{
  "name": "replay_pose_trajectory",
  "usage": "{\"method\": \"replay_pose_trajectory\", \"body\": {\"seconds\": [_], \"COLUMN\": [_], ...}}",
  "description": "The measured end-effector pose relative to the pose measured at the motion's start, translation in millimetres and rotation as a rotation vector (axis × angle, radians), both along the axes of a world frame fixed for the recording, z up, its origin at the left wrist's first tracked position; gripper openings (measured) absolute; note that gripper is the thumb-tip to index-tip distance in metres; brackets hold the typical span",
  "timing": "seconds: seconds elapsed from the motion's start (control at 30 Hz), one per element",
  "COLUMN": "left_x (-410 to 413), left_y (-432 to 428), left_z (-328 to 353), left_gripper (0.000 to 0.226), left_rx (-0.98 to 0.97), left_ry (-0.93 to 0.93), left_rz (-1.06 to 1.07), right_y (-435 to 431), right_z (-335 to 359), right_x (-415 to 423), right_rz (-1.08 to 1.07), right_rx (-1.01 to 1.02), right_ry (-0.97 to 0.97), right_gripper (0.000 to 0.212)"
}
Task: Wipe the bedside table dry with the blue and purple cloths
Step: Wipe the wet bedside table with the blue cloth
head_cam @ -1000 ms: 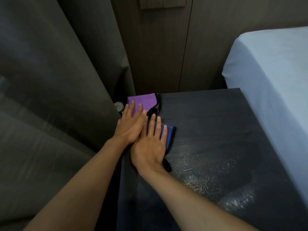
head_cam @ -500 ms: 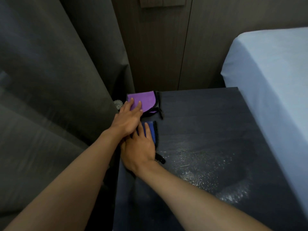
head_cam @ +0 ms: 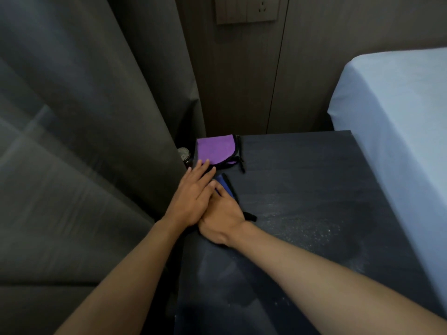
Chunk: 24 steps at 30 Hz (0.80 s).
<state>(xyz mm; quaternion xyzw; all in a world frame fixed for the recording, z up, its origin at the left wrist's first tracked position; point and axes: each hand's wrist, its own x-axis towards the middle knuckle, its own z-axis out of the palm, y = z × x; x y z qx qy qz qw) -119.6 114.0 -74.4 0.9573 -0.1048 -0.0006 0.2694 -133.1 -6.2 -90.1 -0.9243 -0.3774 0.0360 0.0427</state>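
Note:
The purple cloth point(head_cam: 215, 151), edged in black, lies flat at the far left corner of the dark bedside table point(head_cam: 302, 170). My left hand point(head_cam: 193, 194) lies flat with fingers together, its fingertips on the cloth's near edge and its side over my right fingers. My right hand point(head_cam: 222, 216) presses flat on the blue cloth point(head_cam: 226, 187) near the table's left edge. Only a narrow blue strip and a black corner show past it. A wet, speckled patch point(head_cam: 307, 228) shines on the table to the right of my hands.
A grey curtain point(head_cam: 96, 141) hangs close along the table's left side. A bed with a pale blue sheet point(head_cam: 399, 141) borders the right side. A wood-panelled wall with a socket plate point(head_cam: 246, 8) stands behind. A small round object point(head_cam: 183, 153) sits by the curtain.
Both hands have slid left and towards me. The blue cloth moved with my right hand and shows less. My left hand came back off most of the purple cloth.

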Motion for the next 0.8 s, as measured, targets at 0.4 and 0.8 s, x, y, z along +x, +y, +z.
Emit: {"method": "replay_pose_trajectory", "body": {"seconds": [0.4,0.8], "left_x": [-41,-41], "left_y": [-10,-22], "left_z": [-16,-18], "left_gripper": [0.056,0.053], "left_rx": [-0.248,-0.257], "left_ry": [0.122,0.172], "left_rz": [0.341,0.357], "right_y": [-38,-105], "right_z": [1,-1], "right_x": [-5,-6], "right_rz": [0.038,0.052], "right_rx": [0.032,0.024], "right_ry": [0.035,0.021], "right_gripper": [0.069,0.057]}}
